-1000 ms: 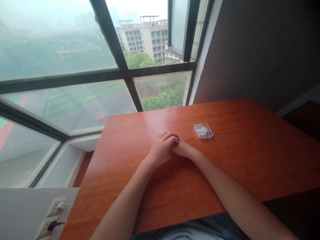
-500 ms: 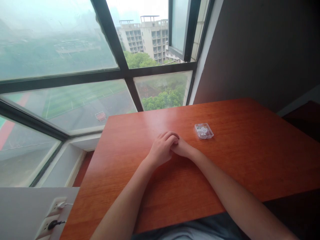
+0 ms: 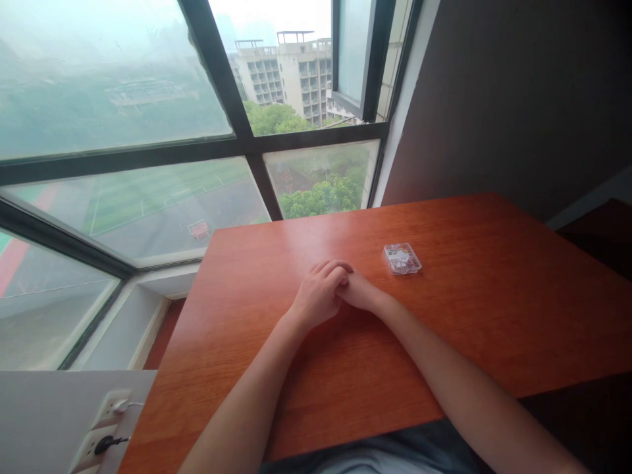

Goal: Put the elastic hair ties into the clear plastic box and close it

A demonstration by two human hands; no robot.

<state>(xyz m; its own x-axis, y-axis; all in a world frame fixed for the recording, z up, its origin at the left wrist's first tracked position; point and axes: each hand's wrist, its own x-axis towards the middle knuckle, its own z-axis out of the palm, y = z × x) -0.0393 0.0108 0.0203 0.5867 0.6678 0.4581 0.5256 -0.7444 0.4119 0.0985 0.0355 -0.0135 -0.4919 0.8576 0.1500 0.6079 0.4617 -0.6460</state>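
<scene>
head view: looks down on a reddish-brown table beside a window.
left hand: lies over the right hand, with fingers folded down around it; pinching no visible object.
right hand: sits beneath, touching; with fingers mostly hidden, so no saying whether spread or curled.
clear box: rests on the table, beyond and to the right of the clasp, near but untouched; holds pieces too small to name.
step in hand: seems a resting pause, not handling.
next move: to handle the box, would call for parting the hands first, then a forward reach, probably with the right.
</scene>
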